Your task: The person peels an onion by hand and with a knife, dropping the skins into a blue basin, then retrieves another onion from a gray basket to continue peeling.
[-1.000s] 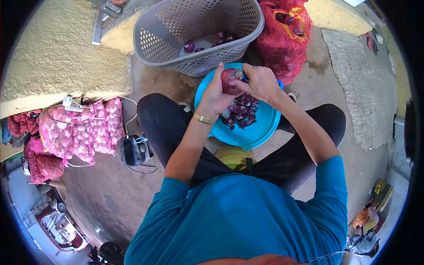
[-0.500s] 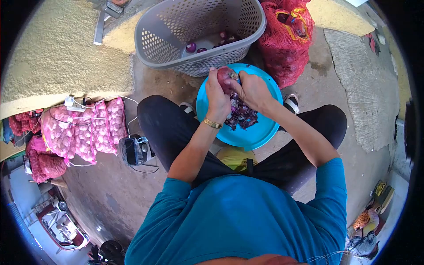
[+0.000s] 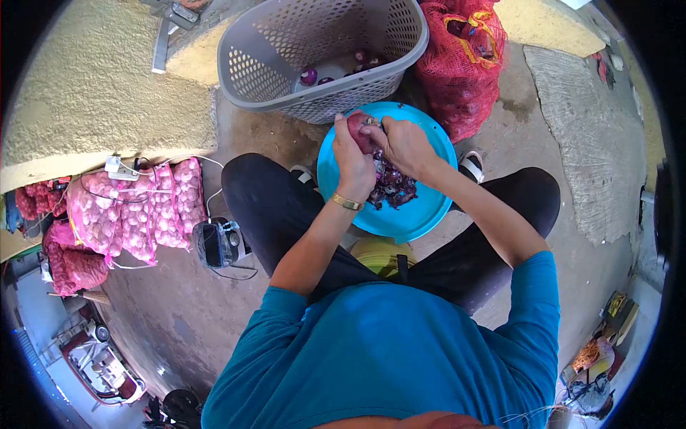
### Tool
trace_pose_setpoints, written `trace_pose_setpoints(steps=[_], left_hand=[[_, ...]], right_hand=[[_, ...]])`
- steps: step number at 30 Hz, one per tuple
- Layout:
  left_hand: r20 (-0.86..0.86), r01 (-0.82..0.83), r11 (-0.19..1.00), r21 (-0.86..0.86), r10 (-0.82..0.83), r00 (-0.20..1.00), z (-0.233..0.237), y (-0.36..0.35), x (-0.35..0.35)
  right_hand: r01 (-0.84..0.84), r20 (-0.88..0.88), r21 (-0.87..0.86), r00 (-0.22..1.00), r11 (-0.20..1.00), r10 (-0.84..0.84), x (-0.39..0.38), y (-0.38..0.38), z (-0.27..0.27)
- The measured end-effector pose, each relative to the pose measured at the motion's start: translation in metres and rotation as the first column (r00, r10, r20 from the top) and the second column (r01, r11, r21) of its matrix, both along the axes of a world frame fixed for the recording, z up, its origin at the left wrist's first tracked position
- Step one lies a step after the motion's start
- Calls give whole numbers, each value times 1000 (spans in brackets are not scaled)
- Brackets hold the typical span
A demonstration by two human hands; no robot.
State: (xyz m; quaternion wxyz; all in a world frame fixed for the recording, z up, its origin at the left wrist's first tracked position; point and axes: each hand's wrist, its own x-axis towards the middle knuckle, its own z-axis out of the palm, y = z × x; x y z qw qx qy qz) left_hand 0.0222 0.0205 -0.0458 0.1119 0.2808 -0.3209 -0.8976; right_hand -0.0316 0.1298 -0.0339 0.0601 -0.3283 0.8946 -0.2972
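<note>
A red onion [image 3: 363, 131] is held between both hands above a blue round tray [image 3: 414, 227]. My left hand [image 3: 352, 159] wraps round the onion's left side, with a gold band on the wrist. My right hand [image 3: 405, 145] is closed at the onion's right side, its thumb against the onion; whatever else may be in its fingers is hidden. Below the hands, dark purple onion peels [image 3: 393, 189] lie in a heap on the tray. Beyond the tray stands a grey perforated basket [image 3: 343, 93] with several purple onions [image 3: 309, 76] at its bottom.
A red mesh sack [image 3: 457, 89] stands right of the basket. Pink net bags of onions [image 3: 132, 211] lie at the left, near a black device [image 3: 214, 244] and a power strip [image 3: 121, 169]. A grey mat [image 3: 582, 143] lies on the floor at the right.
The onion and both hands have shifted very slightly, and the fingers of my right hand have moved a little on the onion. The tray and basket look the same.
</note>
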Motion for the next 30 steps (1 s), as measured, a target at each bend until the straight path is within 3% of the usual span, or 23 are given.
trace_pose_setpoints(steps=[2, 6, 7, 8, 9, 12, 14, 15, 20, 24, 26, 28, 30], left_hand=[[-66, -123, 973, -194, 112, 992, 4, 3, -2], [-146, -87, 975, -206, 58, 988, 17, -4, -9], [-182, 112, 994, -16, -113, 977, 31, -12, -7], [-252, 313, 935, 165, -267, 930, 43, -17, -7], [-254, 312, 935, 166, -265, 930, 52, -19, -9], [-148, 411, 876, 253, -384, 911, 52, -22, -10], [-69, 287, 933, 217, -279, 958, 18, -19, -10], [-68, 287, 933, 218, -279, 958, 13, -17, -10], [17, 70, 988, 138, -73, 997, 4, -5, -15], [45, -43, 997, 65, 40, 998, -5, 6, -17], [-42, -186, 971, -150, 182, 982, -3, 13, -17], [-83, -208, 957, -201, 195, 977, 0, 15, -21], [-125, -229, 941, -249, 203, 971, 4, 18, -23]], right_hand=[[64, 165, -147, 985, 987, -39, 4, -4, -3], [-2, 125, -202, 992, 979, 28, -23, 4, 8], [-104, 81, -174, 990, 979, 119, -34, 11, 18], [-204, 38, -138, 977, 969, 211, -42, 16, 27], [-206, 37, -136, 976, 969, 212, -46, 19, 33], [-307, -181, 33, 934, 951, 308, -49, 21, 32], [-235, -167, 24, 957, 972, 235, -36, 13, 29], [-159, -151, 17, 975, 987, 160, -29, 10, 26], [-105, -178, -21, 979, 994, 100, -16, 7, 20], [11, -34, -40, 999, 999, -13, -12, 4, 9], [39, 37, -36, 999, 999, -37, -7, 1, 3], [96, 125, -171, 989, 981, -75, -3, -2, -3], [88, 103, -169, 992, 982, -71, -7, 3, -2]])
